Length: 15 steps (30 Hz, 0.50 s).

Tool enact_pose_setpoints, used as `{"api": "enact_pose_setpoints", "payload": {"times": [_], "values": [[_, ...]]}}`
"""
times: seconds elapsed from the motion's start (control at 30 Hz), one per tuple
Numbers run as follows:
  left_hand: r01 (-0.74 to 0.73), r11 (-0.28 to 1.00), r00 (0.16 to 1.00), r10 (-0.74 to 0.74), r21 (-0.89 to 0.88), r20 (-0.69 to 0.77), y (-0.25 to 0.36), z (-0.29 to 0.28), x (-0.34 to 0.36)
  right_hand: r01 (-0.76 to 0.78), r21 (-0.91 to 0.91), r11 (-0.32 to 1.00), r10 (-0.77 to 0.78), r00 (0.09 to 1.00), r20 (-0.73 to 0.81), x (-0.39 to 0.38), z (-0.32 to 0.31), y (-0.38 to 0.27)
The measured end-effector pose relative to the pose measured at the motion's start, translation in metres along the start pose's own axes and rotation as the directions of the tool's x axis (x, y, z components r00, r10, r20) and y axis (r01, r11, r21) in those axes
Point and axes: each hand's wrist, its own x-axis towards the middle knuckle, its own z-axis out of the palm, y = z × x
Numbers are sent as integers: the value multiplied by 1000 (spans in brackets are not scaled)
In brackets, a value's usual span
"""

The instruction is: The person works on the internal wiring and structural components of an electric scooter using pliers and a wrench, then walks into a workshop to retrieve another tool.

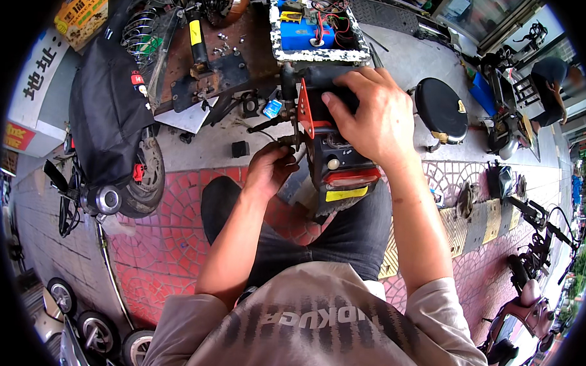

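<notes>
A scooter's black rear section [338,181], with a red side plate [306,111], red reflector and yellow sticker, stands between my knees, beneath an open white-speckled box holding a blue battery [303,33] and wires. My right hand [373,118] grips its black top, thumb toward the red plate. My left hand [274,169], fingers curled, holds a small metal fitting [288,141] on the assembly's left side, partly hidden by the fingers. A small blue packet [273,109] and a black block [240,148] lie left of the assembly.
A round black stool [441,109] stands right. A bag-covered scooter [108,112] stands left, beside a workbench [221,25] with screws and parts. Another person [548,88] bends at far right, near parked scooters. Loose wheels [94,331] lie lower left.
</notes>
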Motion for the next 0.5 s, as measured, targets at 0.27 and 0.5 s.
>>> {"api": "enact_pose_setpoints", "payload": {"times": [0.27, 0.5], "values": [[-23, 965, 999, 30, 261, -22, 31, 0, 5, 17, -16, 1000, -17, 1000, -2, 0, -1, 4], [-140, 857, 978, 43, 495, 203, 59, -18, 24, 3, -21, 1000, -3, 1000, 1, 0, -1, 4]]}}
